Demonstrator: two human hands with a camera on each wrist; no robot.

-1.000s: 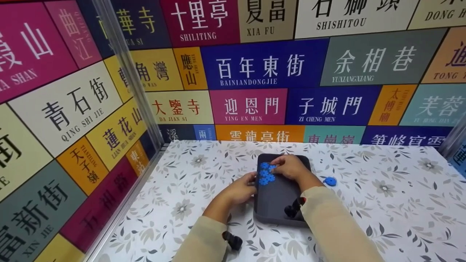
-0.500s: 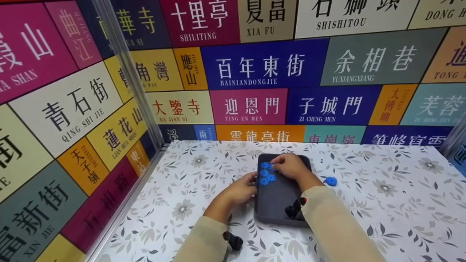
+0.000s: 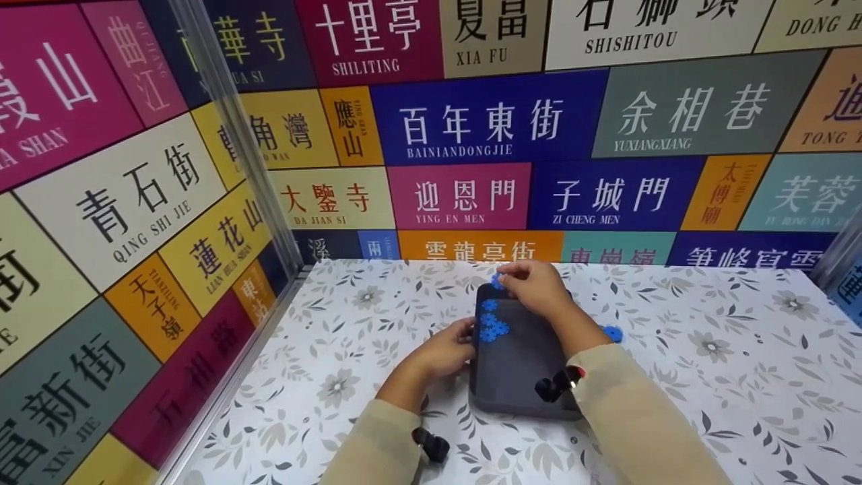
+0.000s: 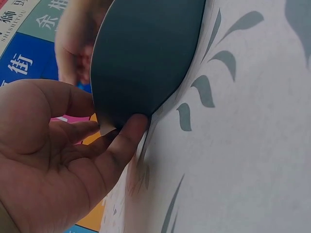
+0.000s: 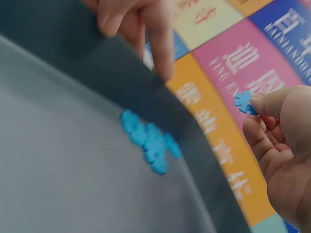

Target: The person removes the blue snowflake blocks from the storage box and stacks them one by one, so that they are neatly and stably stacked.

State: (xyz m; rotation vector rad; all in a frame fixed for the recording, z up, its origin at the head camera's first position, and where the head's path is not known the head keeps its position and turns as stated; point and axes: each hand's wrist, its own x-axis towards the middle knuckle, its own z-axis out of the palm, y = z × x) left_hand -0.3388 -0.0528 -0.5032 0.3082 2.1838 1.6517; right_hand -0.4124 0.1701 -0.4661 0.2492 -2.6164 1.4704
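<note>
Our right hand pinches a blue flower-shaped plastic piece by the dark grey rectangular tray's far rim; our left hand grips its side, best held firmly for steadiness.

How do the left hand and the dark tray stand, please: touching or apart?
Touching: the left wrist view shows the left hand with its fingers resting against the dark tray.
</note>
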